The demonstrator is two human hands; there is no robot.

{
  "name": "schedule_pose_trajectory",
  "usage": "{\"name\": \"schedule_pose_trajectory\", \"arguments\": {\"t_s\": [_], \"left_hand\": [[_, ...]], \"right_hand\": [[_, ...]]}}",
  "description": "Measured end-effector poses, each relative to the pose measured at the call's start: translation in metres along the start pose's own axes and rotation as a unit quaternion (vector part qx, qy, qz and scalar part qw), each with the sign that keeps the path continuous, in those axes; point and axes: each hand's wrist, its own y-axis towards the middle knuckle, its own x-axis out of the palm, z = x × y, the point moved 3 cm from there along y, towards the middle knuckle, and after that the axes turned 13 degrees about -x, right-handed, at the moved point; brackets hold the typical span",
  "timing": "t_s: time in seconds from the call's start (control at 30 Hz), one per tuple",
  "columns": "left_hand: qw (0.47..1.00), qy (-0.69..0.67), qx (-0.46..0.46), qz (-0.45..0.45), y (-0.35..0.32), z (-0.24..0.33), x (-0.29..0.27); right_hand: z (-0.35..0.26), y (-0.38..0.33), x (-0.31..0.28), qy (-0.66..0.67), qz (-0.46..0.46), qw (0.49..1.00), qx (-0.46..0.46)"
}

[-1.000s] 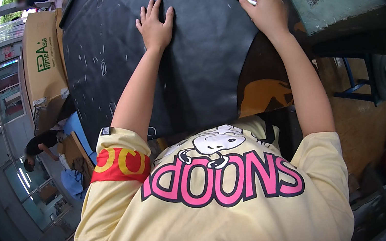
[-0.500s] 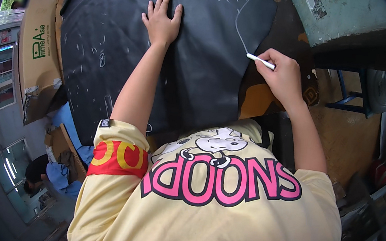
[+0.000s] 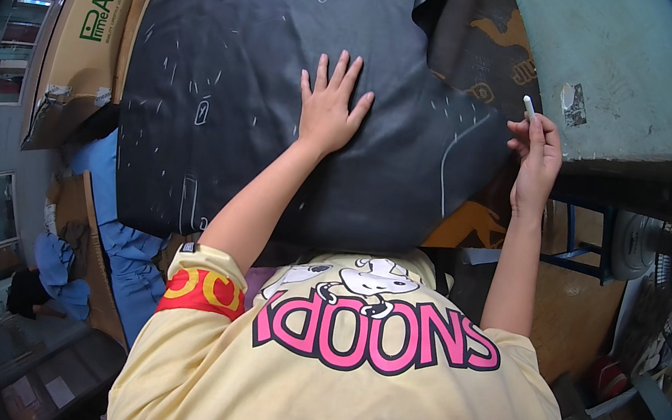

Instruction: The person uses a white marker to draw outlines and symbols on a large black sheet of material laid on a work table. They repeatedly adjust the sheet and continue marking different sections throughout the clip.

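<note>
My left hand (image 3: 332, 115): spread flat, gripping nothing, on the black sheet (image 3: 373, 189), upper centre of frame | my right hand (image 3: 537, 159): pinching a white marking stick (image 3: 528, 106), right of centre, apart from the curved white line (image 3: 445, 158) | cardboard box (image 3: 106, 1): upper left

The left hand (image 3: 333, 111) lies flat with fingers spread on a large black sheet (image 3: 356, 191) that bears short white strokes and small outlined shapes. Near the sheet's right edge, the right hand (image 3: 534, 165) is raised, its grip on a slim white stick (image 3: 529, 109) whose far end points away from the person. A curved white line (image 3: 444, 165) runs along that side. An orange-patterned dark covering (image 3: 471, 227) shows beneath the sheet. A cardboard box (image 3: 84, 80) and blue cloth (image 3: 120, 248) stand out on the left; a pale green surface (image 3: 629, 79) fills the upper right.
</note>
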Motion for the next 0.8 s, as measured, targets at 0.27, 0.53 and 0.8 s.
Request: {"name": "schedule_pose_trajectory", "arguments": {"t_s": [0.27, 0.53, 0.8], "left_hand": [[0.998, -0.025, 0.002, -0.065, -0.094, -0.011, -0.043], [0.994, -0.058, -0.008, -0.093, -0.128, -0.025, -0.061], [0.991, -0.114, -0.021, -0.061, -0.129, -0.028, -0.069]], "right_hand": [[-0.013, -0.036, 0.155, 0.099, -0.352, 0.930, 0.028], [0.078, -0.017, 0.221, -0.106, -0.318, 0.940, -0.068], [0.049, 0.013, 0.129, -0.296, -0.116, 0.942, -0.107]]}}
